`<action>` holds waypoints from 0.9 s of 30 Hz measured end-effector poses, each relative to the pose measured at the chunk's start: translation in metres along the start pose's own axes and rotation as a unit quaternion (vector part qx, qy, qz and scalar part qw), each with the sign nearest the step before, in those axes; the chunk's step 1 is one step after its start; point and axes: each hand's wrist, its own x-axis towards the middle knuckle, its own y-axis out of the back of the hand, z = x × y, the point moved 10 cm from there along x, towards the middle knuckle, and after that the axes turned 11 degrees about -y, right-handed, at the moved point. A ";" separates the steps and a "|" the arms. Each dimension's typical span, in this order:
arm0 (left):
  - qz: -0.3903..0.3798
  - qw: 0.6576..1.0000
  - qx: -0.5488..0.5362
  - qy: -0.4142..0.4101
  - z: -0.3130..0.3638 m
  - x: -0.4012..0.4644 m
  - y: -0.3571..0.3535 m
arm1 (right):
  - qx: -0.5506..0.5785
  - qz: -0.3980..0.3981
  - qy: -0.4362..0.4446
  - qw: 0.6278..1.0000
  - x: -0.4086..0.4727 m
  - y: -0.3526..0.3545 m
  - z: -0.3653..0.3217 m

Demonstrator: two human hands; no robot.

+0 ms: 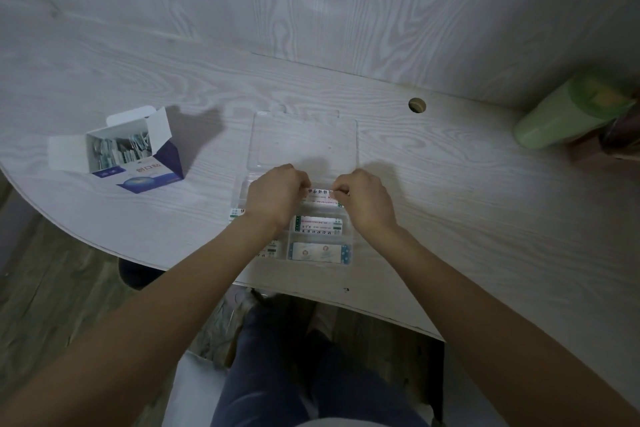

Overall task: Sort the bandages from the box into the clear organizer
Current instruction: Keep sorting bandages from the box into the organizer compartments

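A bandage (320, 197) is pinched at its two ends by the left hand (275, 196) and right hand (363, 199), above a far compartment of the clear organizer (348, 255) on the worktop (450, 204). It could be dropped askew across a divider if released unevenly. The fingertips are hidden behind the knuckles; the left compartments are covered by the forearm, and the box (138, 152) contents are hard to make out
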 end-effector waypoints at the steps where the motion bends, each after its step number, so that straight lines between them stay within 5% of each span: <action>1: -0.004 1.000 0.016 -0.007 0.001 0.000 -0.001 | -0.022 0.002 0.004 1.000 0.000 0.000 -0.002; 9: -0.042 0.999 0.028 0.008 -0.005 0.001 -0.006 | -0.157 0.025 0.027 0.987 -0.001 -0.004 -0.010; 27: -0.096 0.994 0.051 0.020 -0.005 0.008 -0.010 | -0.183 -0.023 -0.001 0.983 0.001 -0.010 -0.011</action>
